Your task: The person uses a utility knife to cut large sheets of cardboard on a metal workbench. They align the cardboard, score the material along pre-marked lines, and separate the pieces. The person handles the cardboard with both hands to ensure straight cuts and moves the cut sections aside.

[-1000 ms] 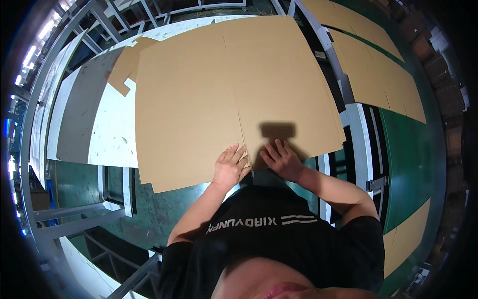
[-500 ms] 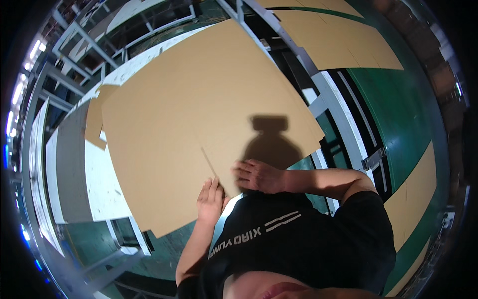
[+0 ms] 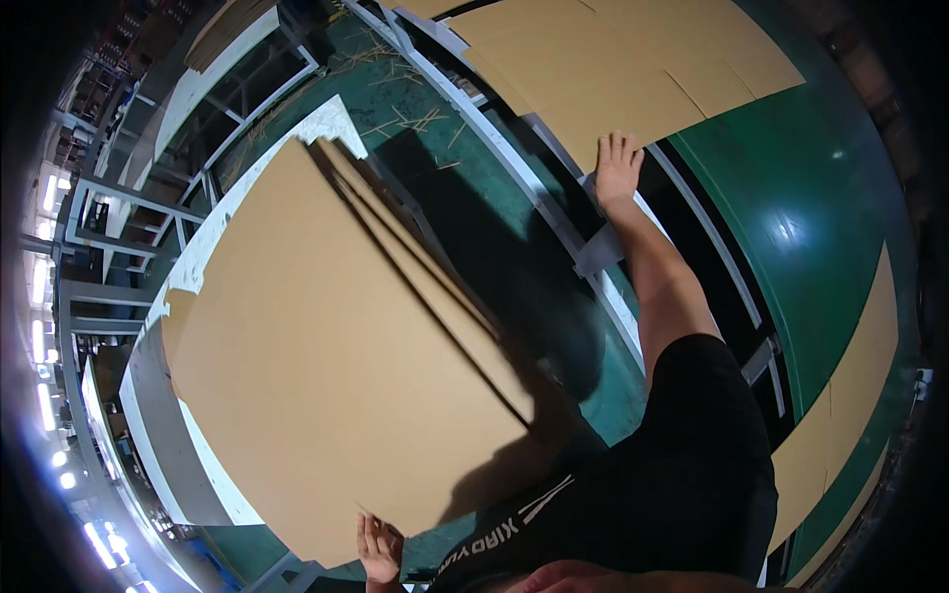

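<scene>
A large brown cardboard sheet (image 3: 336,366) lies on top of a stack to my left, its right edge standing a little apart from the sheets below. At its near edge, by a short slit, is my left hand (image 3: 379,549), fingers stretched out and touching or very close to the board. My right arm reaches far out to the right. My right hand (image 3: 618,173) is open, fingers spread, at the near corner of another flat cardboard sheet (image 3: 613,69) on the green conveyor. Whether its fingertips press on that sheet I cannot tell.
A grey metal rail (image 3: 554,212) runs between the stack and the green conveyor surface (image 3: 791,227). More cardboard (image 3: 840,415) lies on the conveyor at right. Thin scraps (image 3: 425,124) litter the green floor beyond the stack. Metal frames (image 3: 129,203) stand at left.
My right hand has left the near edge of the large sheet and swung out to the conveyor. The view has shifted, so the stack appears further left and lower, with its right side exposed.
</scene>
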Demonstrator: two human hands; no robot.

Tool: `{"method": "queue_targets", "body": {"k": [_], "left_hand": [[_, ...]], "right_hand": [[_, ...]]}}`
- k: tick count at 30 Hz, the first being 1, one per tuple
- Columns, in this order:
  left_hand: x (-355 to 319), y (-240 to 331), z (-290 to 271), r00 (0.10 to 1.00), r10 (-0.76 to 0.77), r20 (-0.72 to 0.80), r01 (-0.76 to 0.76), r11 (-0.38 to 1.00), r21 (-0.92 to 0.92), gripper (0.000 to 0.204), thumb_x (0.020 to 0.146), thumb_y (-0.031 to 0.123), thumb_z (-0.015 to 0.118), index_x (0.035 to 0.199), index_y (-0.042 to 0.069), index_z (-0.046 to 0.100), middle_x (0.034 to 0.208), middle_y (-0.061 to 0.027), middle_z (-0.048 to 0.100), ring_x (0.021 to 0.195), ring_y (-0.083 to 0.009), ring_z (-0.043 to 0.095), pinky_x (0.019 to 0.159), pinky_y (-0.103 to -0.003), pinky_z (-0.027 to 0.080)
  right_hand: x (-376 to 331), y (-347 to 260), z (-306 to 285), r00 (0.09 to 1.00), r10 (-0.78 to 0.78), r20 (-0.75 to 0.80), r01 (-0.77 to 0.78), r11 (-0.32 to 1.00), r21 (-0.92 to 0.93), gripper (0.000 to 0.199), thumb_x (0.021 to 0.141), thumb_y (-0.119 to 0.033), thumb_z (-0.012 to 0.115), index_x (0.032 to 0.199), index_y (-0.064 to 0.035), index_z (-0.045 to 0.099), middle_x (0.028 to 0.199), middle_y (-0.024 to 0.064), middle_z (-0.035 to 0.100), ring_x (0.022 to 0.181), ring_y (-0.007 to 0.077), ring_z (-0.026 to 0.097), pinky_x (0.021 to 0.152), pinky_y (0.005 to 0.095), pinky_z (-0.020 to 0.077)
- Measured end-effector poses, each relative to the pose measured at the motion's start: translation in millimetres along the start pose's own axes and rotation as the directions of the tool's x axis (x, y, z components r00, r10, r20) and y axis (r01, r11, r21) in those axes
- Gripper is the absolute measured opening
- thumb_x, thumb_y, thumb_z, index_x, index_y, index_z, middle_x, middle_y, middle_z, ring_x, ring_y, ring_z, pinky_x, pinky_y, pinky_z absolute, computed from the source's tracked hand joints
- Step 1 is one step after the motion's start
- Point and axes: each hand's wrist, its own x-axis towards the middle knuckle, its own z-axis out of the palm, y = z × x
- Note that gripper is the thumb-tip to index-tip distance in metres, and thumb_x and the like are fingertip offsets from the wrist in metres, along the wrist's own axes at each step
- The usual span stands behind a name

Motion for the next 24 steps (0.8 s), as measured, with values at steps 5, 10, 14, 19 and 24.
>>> {"method": "queue_targets", "body": {"k": [5, 10, 14, 19, 24], "left_hand": [[-0.9, 10.3, -5.1, 0.991, 0.056, 0.124, -0.066, 0.995, 0.08, 0.038, 0.086, 0.009, 0.047, 0.12, -0.008, 0.045, 0.127, -0.0258, 0.045, 0.12, -0.043, 0.042, 0.1, -0.045, 0.041], [27.5, 30.0, -21.7, 0.989, -0.136, 0.051, 0.141, 0.983, -0.114, 0.046, 0.097, 0.024, 0.03, 0.135, -0.003, 0.034, 0.138, -0.0211, 0.036, 0.126, -0.0349, 0.039, 0.105, -0.036, 0.035], [0.0, 23.5, -6.5, 0.95, -0.259, 0.174, 0.274, 0.959, -0.07, 0.04, 0.096, 0.012, 0.031, 0.132, -0.003, 0.037, 0.137, -0.021, 0.037, 0.125, -0.0364, 0.039, 0.103, -0.037, 0.036], [-11.8, 9.3, 15.0, 0.99, -0.086, 0.108, 0.079, 0.995, 0.061, 0.042, 0.094, 0.012, 0.04, 0.132, -0.003, 0.035, 0.137, -0.0188, 0.039, 0.126, -0.039, 0.036, 0.103, -0.05, 0.034], [28.4, 13.2, 5.2, 0.996, 0.085, 0.018, -0.087, 0.953, 0.29, 0.027, 0.077, 0.002, 0.056, 0.1, -0.013, 0.053, 0.111, -0.0258, 0.054, 0.107, -0.0423, 0.052, 0.089, -0.049, 0.049]], "right_hand": [[39.2, 7.1, -15.7, 0.94, -0.251, 0.232, 0.243, 0.968, 0.066, 0.046, 0.077, -0.007, 0.05, 0.123, -0.0044, 0.047, 0.129, 0.0197, 0.047, 0.118, 0.0377, 0.046, 0.094, 0.0404, 0.041], [-17.8, 70.7, -164.5, 0.888, -0.238, -0.393, 0.394, 0.836, 0.383, 0.036, 0.075, -0.01, 0.066, 0.11, -0.0074, 0.059, 0.102, 0.0189, 0.062, 0.09, 0.0333, 0.062, 0.076, 0.0397, 0.0505], [-61.6, 121.4, -279.2, 0.682, 0.449, -0.578, 0.449, 0.367, 0.815, 0.019, 0.089, -0.015, 0.059, 0.098, 0.0012, 0.058, 0.087, 0.0071, 0.064, 0.075, 0.0135, 0.059, 0.066, 0.0283, 0.0481], [-17.9, 241.1, -148.8, 0.632, 0.716, -0.296, 0.008, 0.376, 0.927, 0.028, 0.088, -0.026, 0.06, 0.096, 0.001, 0.061, 0.091, 0.0088, 0.065, 0.085, 0.0175, 0.06, 0.076, 0.0315, 0.0462], [-64.5, 211.4, 73.8, 0.304, 0.65, 0.697, -0.478, -0.528, 0.702, 0.052, 0.07, -0.005, 0.077, 0.117, -0.0026, 0.055, 0.112, 0.0105, 0.061, 0.1, 0.0258, 0.058, 0.081, 0.0418, 0.0472]]}}
